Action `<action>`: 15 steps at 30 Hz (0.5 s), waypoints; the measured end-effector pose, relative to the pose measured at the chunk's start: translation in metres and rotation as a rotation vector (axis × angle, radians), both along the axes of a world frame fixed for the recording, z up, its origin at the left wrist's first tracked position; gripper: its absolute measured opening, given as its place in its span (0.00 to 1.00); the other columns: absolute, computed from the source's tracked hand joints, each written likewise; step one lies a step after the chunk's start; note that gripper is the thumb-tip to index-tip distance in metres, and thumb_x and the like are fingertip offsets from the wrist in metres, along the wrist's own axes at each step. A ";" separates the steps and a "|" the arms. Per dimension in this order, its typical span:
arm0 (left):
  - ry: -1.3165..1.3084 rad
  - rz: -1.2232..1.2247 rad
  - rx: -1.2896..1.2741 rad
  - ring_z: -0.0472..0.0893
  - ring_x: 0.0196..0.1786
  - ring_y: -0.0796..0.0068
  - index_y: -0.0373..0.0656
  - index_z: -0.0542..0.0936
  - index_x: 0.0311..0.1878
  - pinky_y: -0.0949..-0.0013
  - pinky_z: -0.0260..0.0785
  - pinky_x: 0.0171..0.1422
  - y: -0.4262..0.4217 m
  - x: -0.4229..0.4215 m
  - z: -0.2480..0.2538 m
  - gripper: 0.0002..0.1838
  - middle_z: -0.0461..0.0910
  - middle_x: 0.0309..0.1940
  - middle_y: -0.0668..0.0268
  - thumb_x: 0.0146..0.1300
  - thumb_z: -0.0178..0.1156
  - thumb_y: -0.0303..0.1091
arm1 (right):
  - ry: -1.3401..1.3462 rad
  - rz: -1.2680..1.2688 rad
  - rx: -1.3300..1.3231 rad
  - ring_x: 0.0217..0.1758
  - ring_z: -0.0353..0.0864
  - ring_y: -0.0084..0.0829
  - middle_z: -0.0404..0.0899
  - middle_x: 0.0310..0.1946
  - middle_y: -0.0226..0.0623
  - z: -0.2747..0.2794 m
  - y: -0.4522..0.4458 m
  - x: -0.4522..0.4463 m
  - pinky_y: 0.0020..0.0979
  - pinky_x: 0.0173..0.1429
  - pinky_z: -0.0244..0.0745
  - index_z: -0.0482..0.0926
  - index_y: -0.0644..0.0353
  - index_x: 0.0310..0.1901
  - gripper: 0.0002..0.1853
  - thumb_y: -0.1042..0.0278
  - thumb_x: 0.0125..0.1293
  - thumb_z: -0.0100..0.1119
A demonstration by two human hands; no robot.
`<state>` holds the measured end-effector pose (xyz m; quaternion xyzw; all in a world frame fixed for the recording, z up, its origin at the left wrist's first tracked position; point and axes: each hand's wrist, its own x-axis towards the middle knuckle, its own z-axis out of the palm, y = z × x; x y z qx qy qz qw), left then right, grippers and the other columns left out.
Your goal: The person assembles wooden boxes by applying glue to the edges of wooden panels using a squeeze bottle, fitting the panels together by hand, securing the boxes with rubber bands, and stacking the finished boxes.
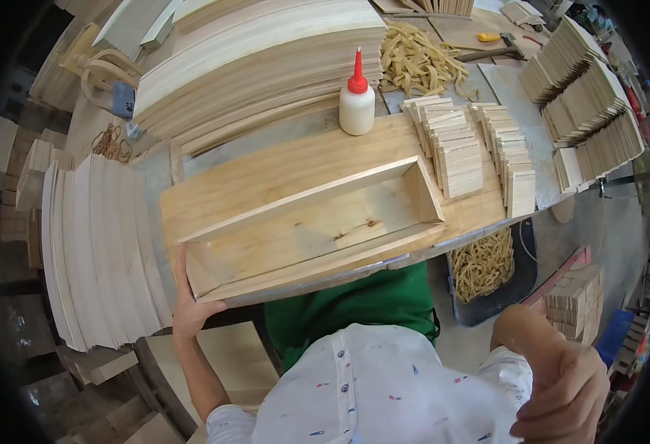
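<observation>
A long rectangular wooden frame [303,205] rests on the plywood board [266,166], its inside showing the board's surface. My left hand [191,300] grips the frame's left end, fingers along the outer side and thumb near the front corner. My right hand [565,385] is raised at the lower right, away from the frame, its fingers curled; what they hold, if anything, is hidden. Behind the frame stands a white glue bottle [357,107] with a red cap, upright. Two rows of small wooden pieces [454,152] lie overlapped just right of the frame.
Stacked long boards [258,66] fill the back, and more boards [103,251] stand at the left. Rubber bands [421,59] lie behind the small pieces, near a hammer [499,50]. A dark tub [525,274] of bands sits below the table's right edge.
</observation>
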<state>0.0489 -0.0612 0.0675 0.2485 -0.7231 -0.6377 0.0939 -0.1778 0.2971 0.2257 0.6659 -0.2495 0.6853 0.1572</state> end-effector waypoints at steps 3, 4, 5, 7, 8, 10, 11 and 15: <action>0.002 0.008 0.053 0.59 0.73 0.63 0.50 0.42 0.77 0.60 0.55 0.74 0.004 0.000 0.001 0.72 0.54 0.73 0.61 0.32 0.82 0.44 | 0.094 0.032 0.116 0.20 0.76 0.25 0.79 0.28 0.33 0.018 -0.002 0.003 0.25 0.23 0.75 0.71 0.43 0.65 0.25 0.69 0.67 0.57; 0.012 0.015 0.042 0.59 0.73 0.63 0.49 0.42 0.77 0.59 0.55 0.74 0.002 0.002 0.000 0.72 0.53 0.73 0.60 0.32 0.82 0.46 | 0.091 0.027 0.127 0.20 0.76 0.25 0.79 0.28 0.33 0.017 -0.001 0.004 0.25 0.23 0.75 0.71 0.43 0.65 0.25 0.69 0.67 0.57; 0.021 0.022 0.028 0.58 0.73 0.62 0.49 0.41 0.77 0.59 0.55 0.74 0.000 0.003 0.000 0.72 0.53 0.73 0.60 0.33 0.82 0.48 | 0.065 0.006 0.117 0.20 0.76 0.26 0.79 0.28 0.34 0.013 0.000 0.006 0.26 0.23 0.75 0.72 0.47 0.64 0.23 0.71 0.66 0.56; 0.027 0.017 0.011 0.58 0.73 0.62 0.48 0.41 0.77 0.58 0.55 0.74 0.000 0.001 0.002 0.73 0.53 0.73 0.58 0.33 0.82 0.50 | 0.041 -0.023 0.105 0.20 0.76 0.27 0.79 0.28 0.34 0.010 0.002 0.008 0.26 0.24 0.75 0.73 0.52 0.62 0.22 0.72 0.66 0.55; 0.034 0.022 -0.010 0.57 0.73 0.61 0.47 0.41 0.77 0.57 0.54 0.74 0.000 0.001 0.003 0.73 0.53 0.73 0.57 0.33 0.82 0.51 | 0.024 -0.042 0.127 0.20 0.75 0.25 0.79 0.28 0.33 0.010 0.003 0.008 0.24 0.23 0.74 0.74 0.52 0.62 0.22 0.72 0.65 0.56; 0.049 0.014 -0.011 0.57 0.74 0.60 0.47 0.41 0.77 0.57 0.54 0.74 0.001 -0.001 0.006 0.73 0.53 0.73 0.56 0.32 0.82 0.52 | 0.009 -0.064 0.144 0.20 0.75 0.23 0.79 0.28 0.32 0.010 0.004 0.006 0.23 0.22 0.73 0.74 0.52 0.62 0.22 0.72 0.65 0.57; 0.067 0.007 -0.013 0.57 0.74 0.60 0.46 0.41 0.77 0.57 0.53 0.75 0.001 -0.003 0.007 0.73 0.53 0.73 0.55 0.32 0.82 0.52 | 0.023 0.015 0.169 0.22 0.76 0.27 0.79 0.28 0.35 0.011 0.006 0.003 0.27 0.26 0.76 0.73 0.54 0.62 0.23 0.73 0.64 0.58; 0.073 0.033 -0.039 0.57 0.74 0.59 0.46 0.41 0.77 0.57 0.51 0.75 0.002 -0.003 0.010 0.74 0.51 0.74 0.54 0.31 0.82 0.53 | 0.122 0.164 0.061 0.22 0.77 0.25 0.79 0.22 0.31 -0.001 -0.001 -0.023 0.26 0.26 0.67 0.83 0.51 0.32 0.06 0.64 0.60 0.58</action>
